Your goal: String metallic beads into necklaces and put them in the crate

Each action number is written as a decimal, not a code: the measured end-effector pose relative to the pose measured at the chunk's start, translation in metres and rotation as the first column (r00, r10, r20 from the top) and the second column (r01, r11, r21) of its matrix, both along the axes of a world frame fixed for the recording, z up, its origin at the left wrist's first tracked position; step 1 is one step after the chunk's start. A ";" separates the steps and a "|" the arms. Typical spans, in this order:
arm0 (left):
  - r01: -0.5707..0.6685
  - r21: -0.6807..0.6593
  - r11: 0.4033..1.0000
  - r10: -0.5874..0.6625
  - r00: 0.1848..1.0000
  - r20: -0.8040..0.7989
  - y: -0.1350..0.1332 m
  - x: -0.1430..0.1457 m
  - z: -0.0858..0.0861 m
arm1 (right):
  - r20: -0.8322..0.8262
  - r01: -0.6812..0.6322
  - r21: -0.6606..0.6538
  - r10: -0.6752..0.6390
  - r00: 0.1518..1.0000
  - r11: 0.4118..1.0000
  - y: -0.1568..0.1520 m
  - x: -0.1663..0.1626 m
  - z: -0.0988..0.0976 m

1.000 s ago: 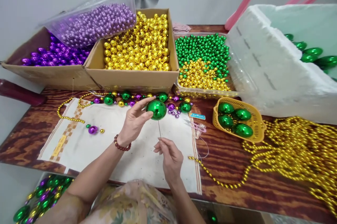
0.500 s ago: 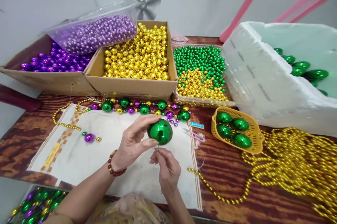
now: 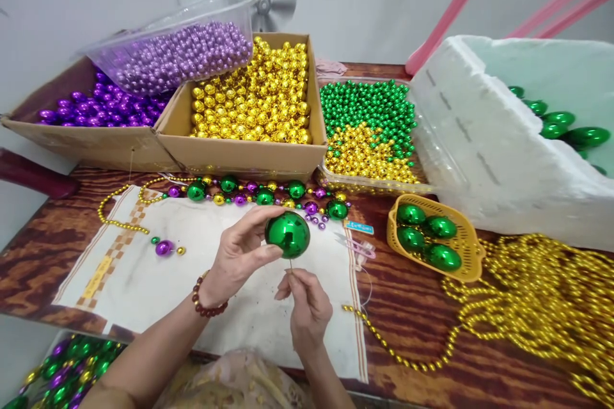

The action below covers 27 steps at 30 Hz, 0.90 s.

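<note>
My left hand point(image 3: 237, 255) grips a large shiny green ball point(image 3: 288, 234) between thumb and fingers, above a white cloth point(image 3: 144, 268). Just below it my right hand point(image 3: 304, 303) pinches a thin needle point(image 3: 290, 265) that points up into the underside of the ball. A strand of green, purple and gold beads point(image 3: 263, 194) lies along the cloth's far edge. A short piece with a purple bead point(image 3: 164, 247) rests on the cloth at the left.
Cardboard boxes of purple balls point(image 3: 91, 108) and gold balls point(image 3: 254, 95), a clear tub of lilac beads point(image 3: 182, 54), a tray of small green and gold beads point(image 3: 369, 121), a yellow basket point(image 3: 472, 249) of green balls, a foam box point(image 3: 484, 140) and piled gold bead strands point(image 3: 542, 300).
The ball came down from above the bead strand toward my right hand. The needle, long and exposed a second ago, now shows only a short length under the ball.
</note>
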<state>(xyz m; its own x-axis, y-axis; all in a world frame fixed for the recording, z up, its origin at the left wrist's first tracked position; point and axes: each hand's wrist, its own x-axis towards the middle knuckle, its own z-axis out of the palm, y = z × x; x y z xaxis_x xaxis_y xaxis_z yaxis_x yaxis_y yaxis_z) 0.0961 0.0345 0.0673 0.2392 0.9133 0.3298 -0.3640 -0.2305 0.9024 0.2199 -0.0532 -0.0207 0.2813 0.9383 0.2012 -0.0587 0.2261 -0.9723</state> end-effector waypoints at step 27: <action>-0.064 -0.218 0.974 0.025 0.984 -0.174 -0.006 0.006 -0.022 | -0.239 -0.148 -0.202 0.098 0.966 0.968 0.023 0.006 0.027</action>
